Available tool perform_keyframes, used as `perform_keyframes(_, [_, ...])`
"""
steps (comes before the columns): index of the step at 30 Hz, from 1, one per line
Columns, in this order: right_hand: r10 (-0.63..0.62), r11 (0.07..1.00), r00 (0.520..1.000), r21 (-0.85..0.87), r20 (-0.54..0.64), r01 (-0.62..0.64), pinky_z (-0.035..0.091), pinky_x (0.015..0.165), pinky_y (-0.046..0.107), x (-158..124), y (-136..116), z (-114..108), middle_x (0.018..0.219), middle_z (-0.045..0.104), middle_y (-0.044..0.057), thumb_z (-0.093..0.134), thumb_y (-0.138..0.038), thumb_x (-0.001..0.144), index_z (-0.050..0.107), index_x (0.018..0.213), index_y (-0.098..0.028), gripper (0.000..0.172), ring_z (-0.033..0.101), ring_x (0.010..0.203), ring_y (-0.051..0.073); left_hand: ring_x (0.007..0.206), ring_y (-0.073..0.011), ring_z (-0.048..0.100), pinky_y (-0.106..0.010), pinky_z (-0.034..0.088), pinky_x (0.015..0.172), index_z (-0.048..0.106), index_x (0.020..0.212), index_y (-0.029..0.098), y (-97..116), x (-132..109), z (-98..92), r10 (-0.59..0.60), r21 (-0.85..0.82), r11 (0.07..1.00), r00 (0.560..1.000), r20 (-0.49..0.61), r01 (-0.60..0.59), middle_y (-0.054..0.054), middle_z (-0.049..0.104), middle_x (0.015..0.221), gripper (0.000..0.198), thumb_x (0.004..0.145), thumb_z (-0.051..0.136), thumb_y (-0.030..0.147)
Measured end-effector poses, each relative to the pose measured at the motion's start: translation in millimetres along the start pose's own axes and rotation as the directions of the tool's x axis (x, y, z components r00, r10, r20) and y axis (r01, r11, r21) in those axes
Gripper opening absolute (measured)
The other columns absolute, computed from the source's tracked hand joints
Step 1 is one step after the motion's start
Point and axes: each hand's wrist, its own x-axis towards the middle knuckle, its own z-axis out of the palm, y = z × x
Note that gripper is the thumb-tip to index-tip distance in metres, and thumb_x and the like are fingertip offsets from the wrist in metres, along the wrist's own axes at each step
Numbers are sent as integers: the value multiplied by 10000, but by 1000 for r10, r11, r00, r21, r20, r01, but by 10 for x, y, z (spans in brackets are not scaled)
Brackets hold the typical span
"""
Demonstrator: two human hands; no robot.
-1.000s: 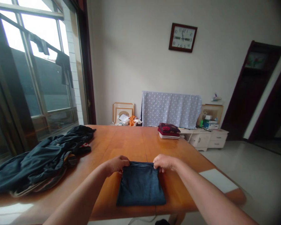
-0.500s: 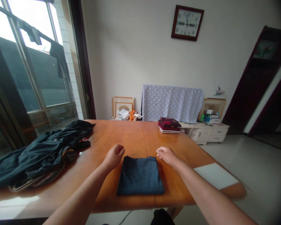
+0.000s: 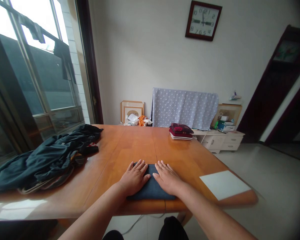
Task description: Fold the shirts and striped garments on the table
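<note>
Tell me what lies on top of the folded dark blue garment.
The left hand and right hand lie flat on the folded dark blue garment, palms down, side by side. They cover most of its top; only a strip between them and its near edge shows.

A dark blue garment (image 3: pixel 151 190), folded into a compact rectangle, is laid flat near the front edge of the table (image 3: pixel 130 146), well apart from the white sheet (image 3: pixel 224 185) to its right.
</note>
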Motion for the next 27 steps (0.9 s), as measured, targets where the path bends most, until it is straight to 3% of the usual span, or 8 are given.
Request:
perform_keyframes(5, [49,999,997,21,65,-50,85,1240,495,-1,79,92,1665,172,121,246,-545,1028,192,1613,-143,712,81,1555,258,1545,-304,152,-585,101,1224,352,1567,250,-20,-8,35,-61,30,998,998,30,60,-98,259,1652,705,1000,234,651])
perform_keyframes(11, [33,983,997,176,67,-45,100,1253,455,47,162,38,1661,194,128,281,-573,1016,265,1595,-131,728,95,1553,250,1547,-300,146,-610,91,1209,356,1563,261,-12,4,5,-70,-32,997,995,65,72,-104,254,1654,693,996,263,649])
perform_keyframes(13, [62,955,998,292,-3,-58,151,1250,421,55,243,-23,1647,245,139,287,-573,1015,334,1569,-119,718,144,1546,240,1546,-285,160,-593,99,1212,365,1555,273,-74,6,-27,-95,-89,991,995,44,98,-99,267,1652,662,1002,281,627])
perform_keyframes(15, [135,914,984,398,-116,-79,220,1235,398,24,350,-90,1607,343,154,298,-568,1013,420,1523,-110,697,250,1519,236,1527,-261,236,-529,167,1215,397,1534,258,-171,-19,-79,-167,-174,972,985,-44,157,-103,337,1626,620,1016,283,580])
perform_keyframes(18, [237,866,947,488,-215,-106,353,1171,381,-108,509,-143,1475,538,155,354,-553,1000,557,1408,-125,626,468,1399,240,1375,-249,493,-402,356,1120,500,1436,192,-302,-155,-190,-320,-294,920,930,-181,259,-146,553,1468,548,1018,323,499])
perform_keyframes(20, [271,858,933,498,-235,-124,416,1120,379,-231,580,-123,1393,613,142,400,-530,986,610,1335,-146,559,550,1319,245,1211,-249,620,-366,430,1009,552,1353,191,-317,-311,-265,-418,-338,879,884,-208,336,-142,677,1299,470,1002,372,445])
perform_keyframes(23, [298,861,917,490,-265,-138,477,1048,377,-415,596,-15,1318,661,134,440,-488,967,638,1262,-174,474,607,1237,256,1057,-242,679,-364,439,919,576,1278,228,-200,-566,-329,-521,-365,824,833,-185,434,-83,759,1084,379,970,408,372])
perform_keyframes(27, [325,859,887,494,-327,-132,517,962,371,-583,464,154,1219,701,116,450,-457,950,637,1230,-205,420,658,1119,252,990,-241,686,-413,374,957,555,1267,249,60,-775,-291,-539,-339,817,827,-160,467,-28,764,927,378,919,461,362])
